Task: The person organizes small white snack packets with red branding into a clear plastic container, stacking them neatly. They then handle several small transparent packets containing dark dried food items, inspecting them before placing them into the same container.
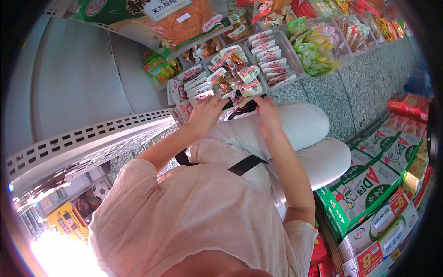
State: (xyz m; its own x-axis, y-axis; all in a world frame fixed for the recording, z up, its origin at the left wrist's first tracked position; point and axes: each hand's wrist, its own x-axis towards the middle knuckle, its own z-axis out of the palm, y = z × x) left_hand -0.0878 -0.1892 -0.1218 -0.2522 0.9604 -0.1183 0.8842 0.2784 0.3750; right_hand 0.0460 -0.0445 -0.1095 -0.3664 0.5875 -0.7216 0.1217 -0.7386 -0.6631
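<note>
Before me stands a clear plastic tray [263, 81] heaped with vacuum-packed snack packets [238, 69]. At its near left corner is my left hand [207, 111], fingers bent, beside white-topped packets [200, 85] standing in a row. My right hand [265, 110] is at the near right corner of the same tray, fingers curled. Both hands seem to touch the tray's near edge, but the fingertips are partly hidden, so their grip is unclear. Another clear tray [298, 67] of white-topped packets in a row stands to the right.
Yellow-green packets [314, 52] fill a tray further right. A large snack bag [187, 24] overhangs the trays at the upper left. A perforated metal shelf edge [90, 133] runs along the left. Green drink cartons [363, 187] are stacked at the right on the speckled floor [332, 93].
</note>
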